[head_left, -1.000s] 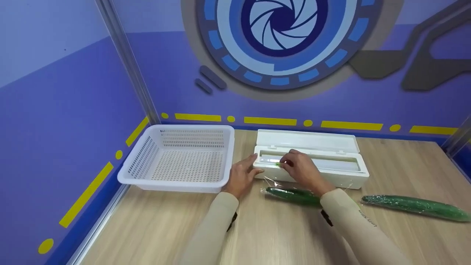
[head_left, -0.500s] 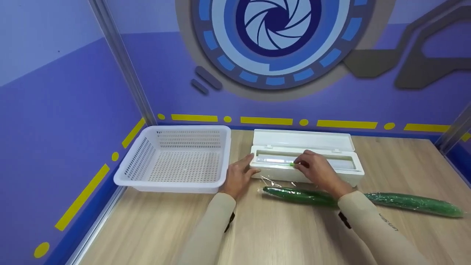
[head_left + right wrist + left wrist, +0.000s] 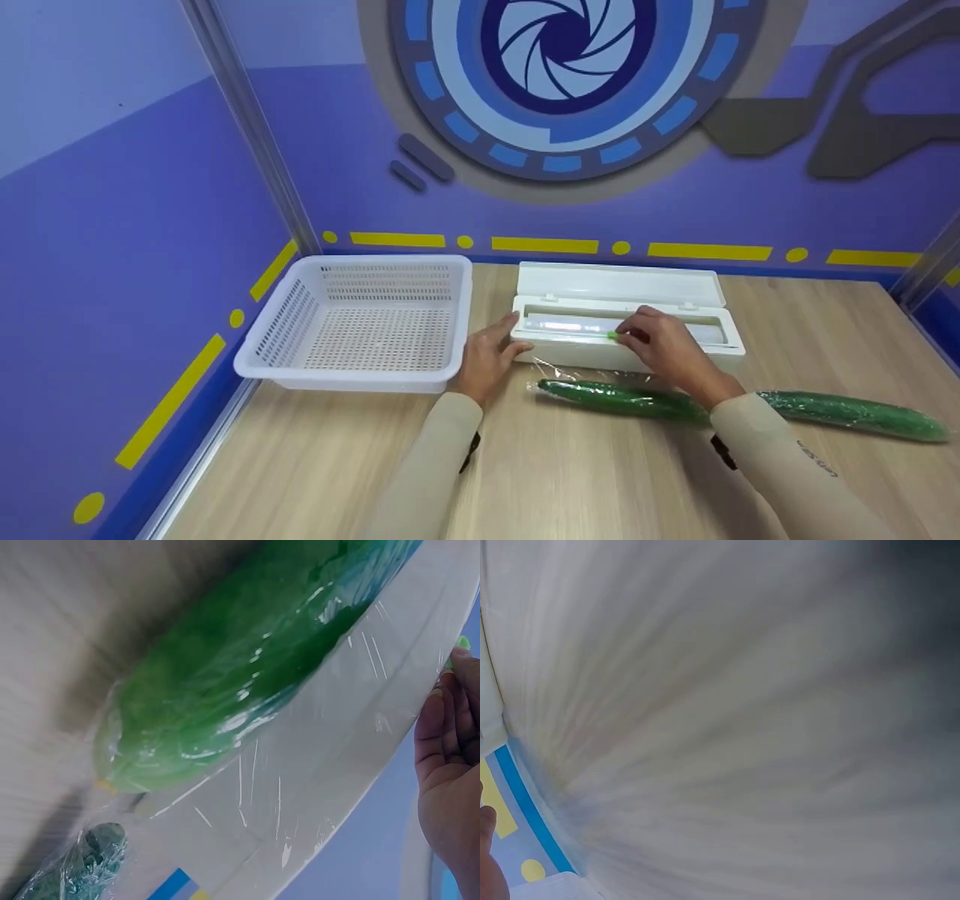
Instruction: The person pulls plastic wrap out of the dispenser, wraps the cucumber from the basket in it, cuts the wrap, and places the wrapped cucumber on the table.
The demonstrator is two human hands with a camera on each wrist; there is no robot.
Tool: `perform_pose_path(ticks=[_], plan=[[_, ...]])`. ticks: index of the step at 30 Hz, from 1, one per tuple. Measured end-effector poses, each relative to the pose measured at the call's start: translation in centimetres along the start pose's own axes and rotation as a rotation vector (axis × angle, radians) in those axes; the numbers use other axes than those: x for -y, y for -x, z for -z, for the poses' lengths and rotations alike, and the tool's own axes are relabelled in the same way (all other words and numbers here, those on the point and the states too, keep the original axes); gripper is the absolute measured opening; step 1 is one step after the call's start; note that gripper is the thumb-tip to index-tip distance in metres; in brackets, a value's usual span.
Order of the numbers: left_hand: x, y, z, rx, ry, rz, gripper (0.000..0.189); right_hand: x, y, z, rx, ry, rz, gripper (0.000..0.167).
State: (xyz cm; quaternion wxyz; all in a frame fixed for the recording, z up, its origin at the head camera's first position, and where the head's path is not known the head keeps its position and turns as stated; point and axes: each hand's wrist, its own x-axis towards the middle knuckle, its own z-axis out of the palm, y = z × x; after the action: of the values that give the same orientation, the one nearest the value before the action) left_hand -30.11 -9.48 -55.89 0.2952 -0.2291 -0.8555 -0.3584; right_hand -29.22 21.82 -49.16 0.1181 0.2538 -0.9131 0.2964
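Note:
A white cling film dispenser box (image 3: 630,355) stands with its lid (image 3: 619,283) flipped back and a roll of film (image 3: 562,323) inside. My left hand (image 3: 487,358) grips the box's left end, thumb at the front. With thumb and fingertips, my right hand (image 3: 667,349) pinches a small green slide cutter (image 3: 613,335) on the box's front edge. Clear film (image 3: 285,795) hangs from that edge onto a cucumber (image 3: 622,397) lying in front, partly hidden by my right wrist. The left wrist view is mostly blurred, with part of a hand (image 3: 491,862) at its edge.
A white perforated basket (image 3: 352,379) stands left of the box, close to my left hand. Another film-wrapped cucumber (image 3: 855,415) lies to the right on the wooden table (image 3: 570,480). Printed wall panels (image 3: 345,165) rise behind and at the left.
My right hand has slid the green cutter rightward along the box's front edge. The left hand keeps its hold on the box's left end. The head view has shifted slightly.

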Motion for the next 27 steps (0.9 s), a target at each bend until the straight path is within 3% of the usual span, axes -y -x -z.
perform_pose_path(ticks=[16, 27], plan=[[-0.43, -0.02, 0.18, 0.035, -0.003, 0.068, 0.058, -0.54, 0.55, 0.48, -0.029, 0.015, 0.023, 0.011], [0.00, 0.03, 0.13, 0.010, -0.010, 0.007, 0.056, -0.98, 0.60, 0.37, -0.075, 0.022, 0.097, 0.012]])
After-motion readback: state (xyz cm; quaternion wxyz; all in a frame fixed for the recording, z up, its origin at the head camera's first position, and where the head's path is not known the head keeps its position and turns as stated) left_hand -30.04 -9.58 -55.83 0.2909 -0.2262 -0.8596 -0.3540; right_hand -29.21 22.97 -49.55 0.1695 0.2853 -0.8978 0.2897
